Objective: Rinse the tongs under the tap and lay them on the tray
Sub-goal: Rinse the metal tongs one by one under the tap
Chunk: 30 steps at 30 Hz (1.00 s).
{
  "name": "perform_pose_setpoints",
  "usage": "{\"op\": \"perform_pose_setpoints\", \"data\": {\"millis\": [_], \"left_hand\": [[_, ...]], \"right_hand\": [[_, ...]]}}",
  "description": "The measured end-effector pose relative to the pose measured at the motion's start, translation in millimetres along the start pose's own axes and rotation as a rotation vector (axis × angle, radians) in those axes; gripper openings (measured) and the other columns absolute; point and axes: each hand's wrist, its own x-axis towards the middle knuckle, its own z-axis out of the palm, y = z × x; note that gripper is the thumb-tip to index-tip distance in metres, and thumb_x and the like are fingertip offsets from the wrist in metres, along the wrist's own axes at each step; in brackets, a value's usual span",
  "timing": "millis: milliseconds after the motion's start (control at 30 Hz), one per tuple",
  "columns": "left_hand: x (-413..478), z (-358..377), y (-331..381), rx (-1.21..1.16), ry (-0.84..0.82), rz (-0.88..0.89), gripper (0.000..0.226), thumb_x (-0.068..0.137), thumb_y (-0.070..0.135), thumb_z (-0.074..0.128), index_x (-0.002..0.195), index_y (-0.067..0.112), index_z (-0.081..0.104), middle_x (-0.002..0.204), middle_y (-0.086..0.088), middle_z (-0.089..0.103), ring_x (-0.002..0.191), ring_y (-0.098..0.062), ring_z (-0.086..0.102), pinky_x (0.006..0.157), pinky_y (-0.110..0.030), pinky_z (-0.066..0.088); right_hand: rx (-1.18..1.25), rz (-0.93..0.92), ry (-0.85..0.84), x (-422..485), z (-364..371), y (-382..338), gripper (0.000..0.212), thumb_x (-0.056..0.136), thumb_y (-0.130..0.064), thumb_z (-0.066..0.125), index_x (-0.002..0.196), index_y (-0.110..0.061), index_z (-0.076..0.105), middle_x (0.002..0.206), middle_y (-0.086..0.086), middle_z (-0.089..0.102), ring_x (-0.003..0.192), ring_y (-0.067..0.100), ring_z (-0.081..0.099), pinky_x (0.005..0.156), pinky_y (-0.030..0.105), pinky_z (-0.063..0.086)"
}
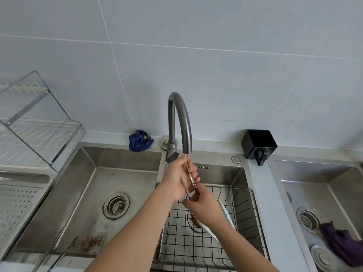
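The tongs (193, 183), thin metal with a reddish tint, point up toward the spout of the grey curved tap (181, 118), and water runs down over them. My left hand (178, 178) wraps around their upper part just below the spout. My right hand (202, 208) grips their lower end, above the wire basket. The perforated white tray (17, 203) lies at the far left, apart from both hands. Most of the tongs' length is hidden by my fingers.
A black wire basket (245, 216) with a white plate (225, 214) sits in the middle basin. The left basin (78, 193) has a drain and rust-coloured specks. A dish rack (35, 122), blue cloth (140, 141), black holder (259, 145) and purple cloth (341, 246) stand around.
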Motion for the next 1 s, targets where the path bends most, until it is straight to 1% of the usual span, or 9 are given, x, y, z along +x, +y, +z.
{"op": "perform_pose_setpoints", "data": {"millis": [133,233,333,500,600,700,833,900,1000], "left_hand": [[8,18,-4,0.212,0.158,0.093,0.052,0.094,0.028,0.066,0.046,0.018,0.051,0.045,-0.001,0.043,0.042,-0.016,0.04,0.049,-0.029,0.044],[9,22,-5,0.256,0.222,0.275,0.028,0.09,0.023,0.075,0.068,0.007,0.068,0.053,-0.006,0.061,0.045,-0.019,0.055,0.051,-0.033,0.054],[6,25,2,0.265,0.196,0.38,0.012,0.088,0.015,0.077,0.089,0.004,0.072,0.065,-0.008,0.072,0.056,-0.02,0.067,0.059,-0.032,0.061],[-1,17,27,0.075,0.183,0.403,0.001,0.086,0.006,0.067,0.085,0.006,0.067,0.069,-0.009,0.061,0.061,-0.021,0.058,0.059,-0.032,0.053],[-5,6,40,-0.065,0.159,0.392,0.03,0.091,0.02,0.065,0.063,0.016,0.057,0.053,0.0,0.043,0.049,-0.016,0.041,0.049,-0.026,0.043],[-4,0,51,-0.08,0.183,0.349,0.051,0.094,0.038,0.063,0.052,0.021,0.039,0.044,0.004,0.029,0.042,-0.015,0.027,0.047,-0.028,0.035],[-2,-14,44,-0.15,0.071,0.247,0.045,0.082,0.046,0.073,0.054,0.021,0.049,0.044,0.006,0.036,0.04,-0.012,0.033,0.048,-0.027,0.04],[-2,-19,36,-0.194,0.01,0.208,0.031,0.079,0.043,0.076,0.064,0.018,0.064,0.054,0.003,0.052,0.047,-0.013,0.049,0.056,-0.029,0.051],[0,-23,24,-0.169,0.071,0.206,0.029,0.083,0.034,0.078,0.1,0.011,0.072,0.079,-0.006,0.073,0.07,-0.022,0.073,0.069,-0.036,0.06]], "right_hand": [[-0.126,0.03,0.018,-2,10,0,0.021,0.087,-0.044,0.066,0.097,-0.029,0.054,0.066,-0.007,0.059,0.06,0.007,0.056,0.057,0.031,0.044],[-0.13,0.037,0.015,4,9,-9,0.035,0.089,-0.044,0.064,0.11,-0.019,0.053,0.064,-0.007,0.059,0.058,0.006,0.055,0.052,0.028,0.04],[-0.06,0.044,0.022,17,5,-24,0.035,0.086,-0.038,0.069,0.105,-0.016,0.05,0.078,-0.006,0.066,0.069,0.013,0.061,0.058,0.031,0.044],[-0.03,-0.124,0.081,40,6,-52,0.031,0.084,-0.025,0.07,0.11,-0.016,0.054,0.089,-0.006,0.068,0.079,0.017,0.063,0.062,0.032,0.047],[-0.048,-0.263,0.073,45,6,-59,0.028,0.082,-0.024,0.072,0.106,-0.017,0.058,0.085,-0.005,0.07,0.077,0.017,0.066,0.066,0.033,0.052],[0.015,-0.283,-0.104,47,1,-63,0.018,0.081,-0.025,0.069,0.093,-0.015,0.06,0.067,-0.003,0.066,0.058,0.021,0.064,0.057,0.033,0.053],[0.213,-0.148,-0.497,49,-20,-59,0.017,0.08,-0.02,0.076,0.082,-0.013,0.06,0.059,0.009,0.059,0.04,0.019,0.049,0.04,0.026,0.042],[0.351,-0.074,-0.651,46,-29,-51,0.017,0.081,-0.017,0.077,0.083,-0.015,0.061,0.063,0.009,0.055,0.043,0.019,0.046,0.042,0.026,0.038],[0.482,-0.04,-0.595,38,-25,-39,0.022,0.086,-0.017,0.074,0.095,-0.015,0.054,0.066,0.009,0.055,0.044,0.019,0.045,0.04,0.025,0.037]]}}
